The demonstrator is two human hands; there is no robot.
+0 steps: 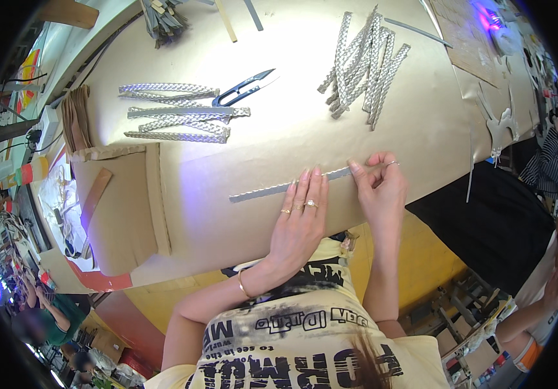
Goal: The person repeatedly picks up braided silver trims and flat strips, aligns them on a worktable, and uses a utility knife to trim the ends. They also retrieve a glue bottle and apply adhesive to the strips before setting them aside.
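Observation:
A narrow grey strip with a silvery braided edge (259, 192) lies slantwise on the tan-covered table in front of me. My left hand (300, 211) rests flat across its middle, fingers stretched out and close together, pressing it down. At the strip's right end, my right hand (382, 185) pinches it between thumb and fingers. The exact tip there is hidden by the fingers. Beyond the left hand, several braided silver strips (168, 119) lie in a stack, with blue-handled thread snips (243, 87) beside them. A looser pile of braided strips (363, 65) sits farther right.
A bundle of grey strips (164, 23) stands at the far edge. To the left is a tan flap or pouch (120, 214) with a brown strip on it. A black cloth (486, 220) hangs at the right table edge. Other people are at both sides.

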